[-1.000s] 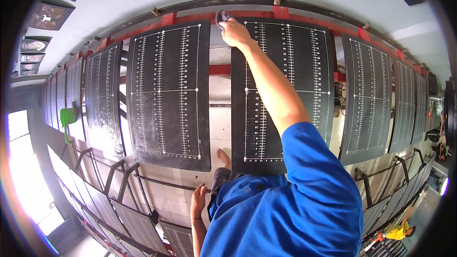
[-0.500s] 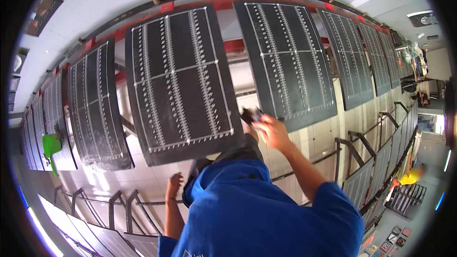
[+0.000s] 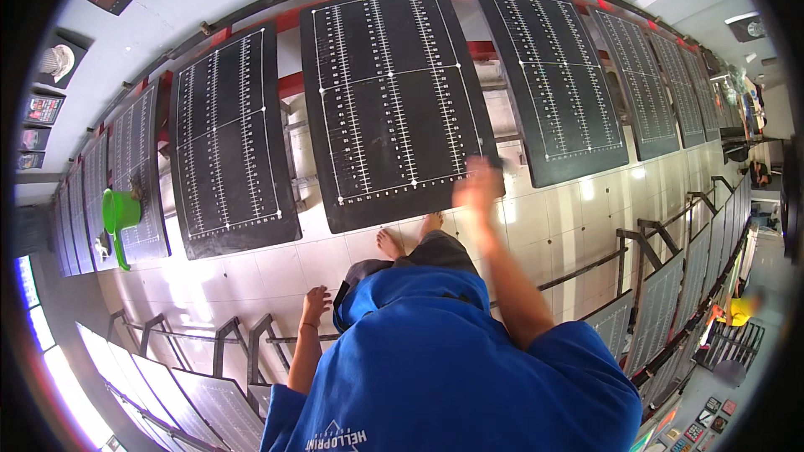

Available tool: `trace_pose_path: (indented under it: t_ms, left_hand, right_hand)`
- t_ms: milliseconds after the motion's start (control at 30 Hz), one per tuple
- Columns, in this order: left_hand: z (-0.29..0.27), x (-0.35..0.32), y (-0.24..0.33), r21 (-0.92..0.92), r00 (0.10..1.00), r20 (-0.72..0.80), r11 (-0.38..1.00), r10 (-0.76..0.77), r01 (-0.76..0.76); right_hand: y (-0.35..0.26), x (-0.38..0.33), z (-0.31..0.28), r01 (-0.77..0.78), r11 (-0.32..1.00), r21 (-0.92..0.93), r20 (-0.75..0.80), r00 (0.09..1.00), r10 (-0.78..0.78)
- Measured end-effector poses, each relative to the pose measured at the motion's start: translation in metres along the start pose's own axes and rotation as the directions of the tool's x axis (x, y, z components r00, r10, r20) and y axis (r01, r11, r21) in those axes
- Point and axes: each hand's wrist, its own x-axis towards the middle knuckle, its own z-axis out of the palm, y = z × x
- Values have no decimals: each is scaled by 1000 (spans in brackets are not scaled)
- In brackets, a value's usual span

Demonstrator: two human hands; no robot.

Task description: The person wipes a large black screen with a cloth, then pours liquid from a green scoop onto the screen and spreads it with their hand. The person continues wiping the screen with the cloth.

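While the central board (image 3: 364,113) is overlapped at one corner by the right hand (image 3: 476,199), whether the blurred fingers (image 3: 481,174) are clenched cannot be told.

Narrow gaps between black boards (image 3: 398,113)

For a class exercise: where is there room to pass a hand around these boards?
Gaps, partly barred, flank the middle board, between it and the left board and right board; tiled floor shows between the boards and dark railing. Crowded: the far-left boards beside the green dipper, and the middle board's lower right corner, at the blurred right hand.
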Motion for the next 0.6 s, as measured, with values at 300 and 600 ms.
trace_pose_path:
  t_ms: [300,600]
  left_hand:
    - [-27,-25,-14,-141,1000,-2,990,-15,15]
    - [-49,-61,-87,-30,949,14,949,-315,315]
  right_hand:
    - [-221,-43,6,-351,517,781,624,434,-649]
    - [9,7,-6,-472,879,70,13,881,473]
